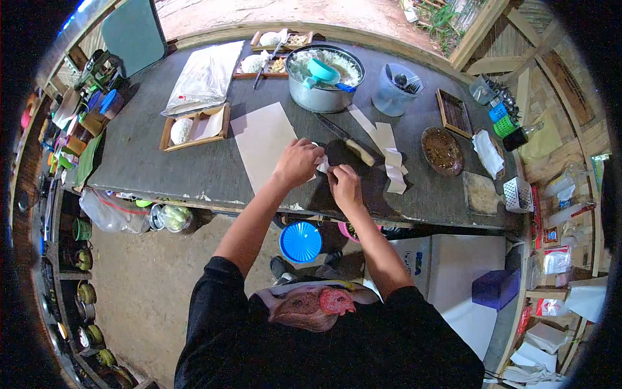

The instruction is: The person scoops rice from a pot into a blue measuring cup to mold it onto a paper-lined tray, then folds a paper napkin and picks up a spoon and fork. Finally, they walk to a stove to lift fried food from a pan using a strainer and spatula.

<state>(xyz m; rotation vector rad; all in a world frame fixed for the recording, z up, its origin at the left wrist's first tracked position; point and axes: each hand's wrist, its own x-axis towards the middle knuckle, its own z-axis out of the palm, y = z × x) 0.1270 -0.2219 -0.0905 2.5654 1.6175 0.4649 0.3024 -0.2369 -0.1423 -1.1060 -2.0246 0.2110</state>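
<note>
Between my two hands, over the dark worktop, is a small crumpled piece of white paper (323,165). My left hand (300,161) pinches its left side, fingers curled inward. On the other side, my right hand (345,183) has thumb and fingers closed at the paper's lower edge. A large sheet of pale paper (262,139) lies flat under and left of my left wrist. A knife (353,144) with a wooden handle rests just beyond my right hand. Folded white paper strips (391,155) lie to the right of the knife.
A pot of rice (321,97) with a turquoise scoop (324,71) stands at the back. Wooden trays (217,131) with rice mounds sit left. A tub of spoons (394,97), a brown woven plate (442,151) and a white basket (518,195) are right. A blue lid (300,242) is below.
</note>
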